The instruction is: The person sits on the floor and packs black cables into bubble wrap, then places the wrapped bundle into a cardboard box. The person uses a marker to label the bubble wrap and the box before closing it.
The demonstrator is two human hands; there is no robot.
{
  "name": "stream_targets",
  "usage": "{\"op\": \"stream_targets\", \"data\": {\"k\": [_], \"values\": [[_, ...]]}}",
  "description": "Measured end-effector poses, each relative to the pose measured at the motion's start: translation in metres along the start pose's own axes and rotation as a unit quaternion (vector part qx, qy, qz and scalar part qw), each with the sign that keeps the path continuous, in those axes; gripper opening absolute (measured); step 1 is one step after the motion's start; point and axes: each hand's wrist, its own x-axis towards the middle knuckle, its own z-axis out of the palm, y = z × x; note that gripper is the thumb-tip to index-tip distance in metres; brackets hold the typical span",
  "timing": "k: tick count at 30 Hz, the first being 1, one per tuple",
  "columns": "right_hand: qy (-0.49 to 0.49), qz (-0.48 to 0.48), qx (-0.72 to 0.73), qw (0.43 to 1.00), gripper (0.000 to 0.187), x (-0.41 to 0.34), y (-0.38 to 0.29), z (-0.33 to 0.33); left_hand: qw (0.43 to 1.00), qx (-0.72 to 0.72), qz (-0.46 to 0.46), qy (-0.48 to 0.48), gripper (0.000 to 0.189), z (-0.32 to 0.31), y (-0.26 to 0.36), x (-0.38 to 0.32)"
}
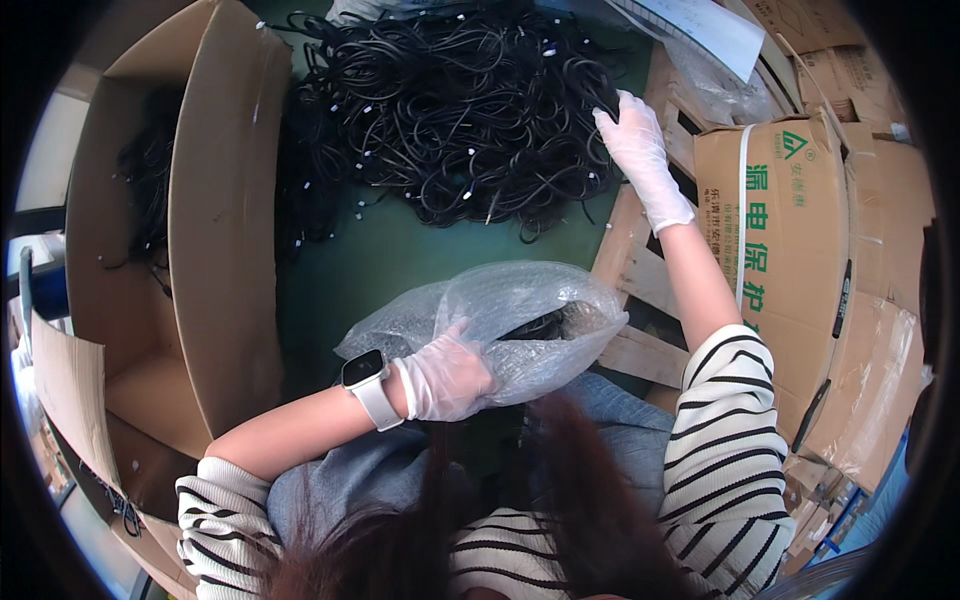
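Note:
My left hand (454, 373), in a thin white glove, grips the near side of a clear bubble-wrap bag (517, 300). The bag's mouth gapes to the right, and dark cables (544, 324) show inside it. My right hand (634, 142), gloved the same way, reaches to the right edge of a large heap of black cables (472, 112). Its fingertips touch the cables there; whether they hold any is hard to see. Small white connectors dot the heap, which lies on a green surface (442, 251).
On the left stands an open cardboard box (225, 225) with more black cables (154, 187) inside. A wooden pallet (637, 262) lies at the right, beside a strapped carton (780, 225) bearing green print. Two black pens (842, 300) rest along that carton. A paper sheet (705, 30) lies at top right.

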Motion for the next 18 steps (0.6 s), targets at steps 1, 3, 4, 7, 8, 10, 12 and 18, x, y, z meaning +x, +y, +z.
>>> {"op": "stream_targets", "data": {"k": [1,3,4,7,8,10,12,18], "values": [[-0.007,0.030,0.019,0.999,0.043,0.000,0.004,-0.003,1.000,0.001,0.001,0.003,0.026,0.001,-0.001,0.001],[-0.066,0.079,0.095,0.990,0.045,0.000,0.010,-0.014,1.000,0.005,-0.001,0.003,0.025,0.001,-0.002,0.003],[-0.096,0.103,0.135,0.981,0.046,-0.001,0.010,-0.018,1.000,0.010,-0.001,0.001,0.025,0.002,-0.002,0.003],[-0.066,0.044,0.077,0.994,0.047,-0.010,0.014,-0.020,1.000,0.014,0.002,0.011,0.023,0.003,-0.003,0.003],[-0.050,0.023,0.050,0.997,0.048,-0.015,0.014,-0.020,1.000,0.014,0.003,0.017,0.023,0.003,-0.003,0.003],[-0.049,0.002,0.021,0.999,0.046,-0.022,0.009,-0.021,1.000,0.009,0.002,0.010,0.021,-0.001,-0.003,0.001],[-0.041,-0.017,0.007,0.999,0.044,-0.026,0.005,-0.019,1.000,0.005,0.000,0.003,0.021,-0.003,-0.002,0.001],[-0.046,-0.043,-0.007,0.998,0.043,-0.033,-0.002,-0.020,1.000,0.010,0.006,0.022,0.021,0.006,-0.004,0.002]]}}
